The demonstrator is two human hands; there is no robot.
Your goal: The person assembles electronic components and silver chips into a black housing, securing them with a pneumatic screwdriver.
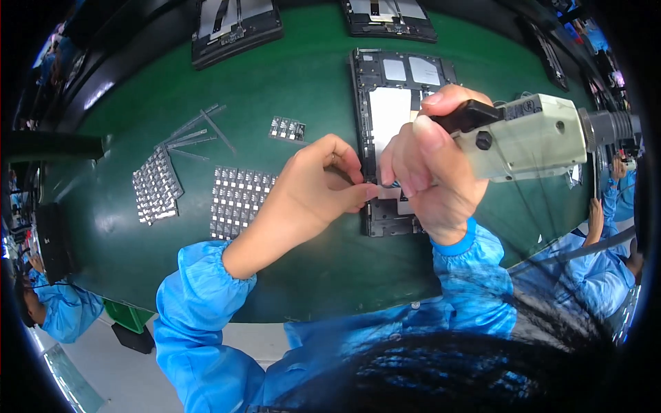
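An open black device housing [387, 113] with white panels lies on the green table in front of me. My right hand [437, 168] is wrapped round a pale electric screwdriver [530, 138], its thumb and finger by the black lever. A grey ribbed cable sleeve leaves the tool's end on the right. The tool's tip is hidden behind the hand, over the housing's lower part. My left hand [313, 182] is pinched at the housing's lower left edge, its fingertips close to my right hand. Whatever lies between those fingertips is too small to make out.
Sheets of small black-and-white pieces [231, 199] lie left, with another sheet [157, 187] beyond and a smaller piece [286, 129] above. Thin clear strips [200, 131] are scattered nearby. Further housings [237, 34] line the far edge. People in blue sleeves [599, 265] sit at both sides.
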